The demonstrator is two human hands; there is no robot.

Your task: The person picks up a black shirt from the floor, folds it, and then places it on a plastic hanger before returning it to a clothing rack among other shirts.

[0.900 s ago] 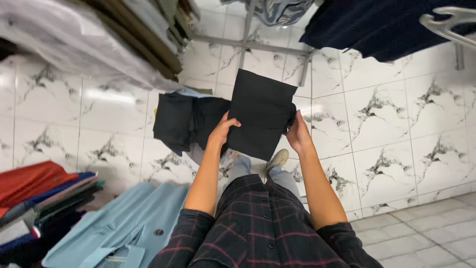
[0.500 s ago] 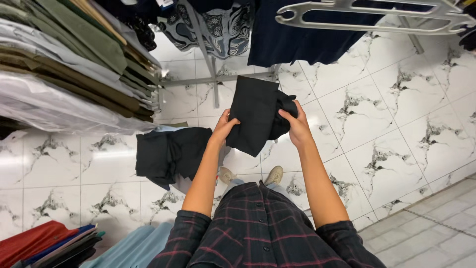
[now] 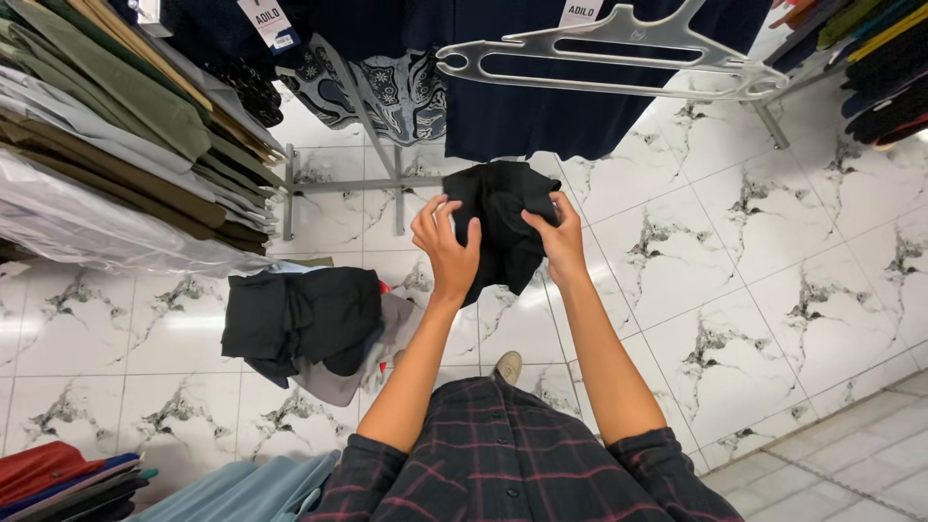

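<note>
Black folded garment (image 3: 503, 227) held up, left hand (image 3: 447, 249) and right hand (image 3: 559, 242) both pinching its sides with curled fingers. Loose cloth bunching at six o'clock could slip, dropping towards the dark pile (image 3: 304, 319) at eight o'clock.

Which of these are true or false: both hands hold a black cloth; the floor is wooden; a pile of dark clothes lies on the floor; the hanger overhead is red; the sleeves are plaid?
1. Both the left hand and right hand grip the black garment. True.
2. The floor is wooden. False: it is white marbled tile.
3. A pile of dark clothes lies on the floor. True.
4. The hanger overhead is red. False: it is pale grey.
5. The shirt is plaid. True.
</note>
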